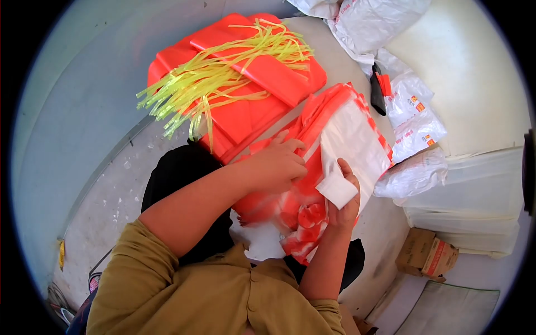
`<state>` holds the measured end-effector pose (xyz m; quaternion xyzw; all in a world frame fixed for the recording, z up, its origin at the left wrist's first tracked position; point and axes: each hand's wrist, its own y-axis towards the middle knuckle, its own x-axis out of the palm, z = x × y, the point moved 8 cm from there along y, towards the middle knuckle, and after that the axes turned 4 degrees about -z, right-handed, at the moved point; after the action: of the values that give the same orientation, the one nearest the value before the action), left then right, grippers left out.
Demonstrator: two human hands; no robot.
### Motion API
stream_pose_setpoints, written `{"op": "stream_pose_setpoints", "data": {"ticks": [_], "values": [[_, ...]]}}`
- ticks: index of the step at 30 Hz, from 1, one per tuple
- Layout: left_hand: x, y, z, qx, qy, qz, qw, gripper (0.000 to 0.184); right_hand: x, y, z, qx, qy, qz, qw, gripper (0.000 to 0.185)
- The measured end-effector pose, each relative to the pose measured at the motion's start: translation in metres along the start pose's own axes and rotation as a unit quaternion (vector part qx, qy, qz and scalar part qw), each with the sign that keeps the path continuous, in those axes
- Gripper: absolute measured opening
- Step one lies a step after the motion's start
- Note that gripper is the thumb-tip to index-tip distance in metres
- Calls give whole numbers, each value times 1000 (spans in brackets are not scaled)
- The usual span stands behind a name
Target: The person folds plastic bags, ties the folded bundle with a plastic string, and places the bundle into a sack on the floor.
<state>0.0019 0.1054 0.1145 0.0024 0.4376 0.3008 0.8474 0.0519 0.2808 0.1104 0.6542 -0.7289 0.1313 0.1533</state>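
Observation:
My right hand (347,204) is closed on the folded corner of a white plastic sheet (357,139), which lies over a pile of red and white plastic bags (301,206). Over the left part of that pile is my left hand (277,166), its fingers bent on or just above the red plastic; whether they grip it is unclear. Beyond my left forearm, a stack of folded red plastic (240,120) carries a bundle of yellow-green plastic strips (223,72). The bags' lower left part is blurred.
White printed plastic sacks (413,106) lie along the right, beside a black and red item (378,92). A cardboard box (426,254) stands at the lower right near a pale translucent sheet (469,195). A yellow scrap (61,255) lies at the far left.

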Motion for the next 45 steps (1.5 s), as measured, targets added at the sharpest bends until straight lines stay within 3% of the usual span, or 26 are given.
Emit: {"op": "stream_pose_setpoints", "data": {"ticks": [2,8,13,17,20,26,32,34,43,45], "values": [[3,-2,0,4,3,-37,999,16,5,0,-2,-5,-20,4,1000,45],[4,-18,-3,-21,-53,19,998,16,-2,1,7,-34,-58,-18,998,22],[-2,-26,-3,-4,-62,-43,997,16,0,1,13,-9,-110,-7,994,21],[-16,-26,1,8,-79,1,997,24,6,0,7,-7,-54,-4,999,21],[-10,-28,3,9,4,61,998,30,3,1,9,-4,26,-2,1000,21],[8,-18,13,19,6,12,1000,45,-9,3,15,-13,11,-30,999,22],[19,-22,15,28,21,-29,999,34,-4,5,13,-22,45,-6,999,19],[21,-23,14,37,34,5,999,27,-4,3,15,-15,46,7,999,19],[-1,-31,37,100,-81,-23,991,10,4,3,11,-37,31,-88,995,29],[-5,-40,41,112,-78,-40,990,9,8,0,10,44,-24,-4,999,23]]}}
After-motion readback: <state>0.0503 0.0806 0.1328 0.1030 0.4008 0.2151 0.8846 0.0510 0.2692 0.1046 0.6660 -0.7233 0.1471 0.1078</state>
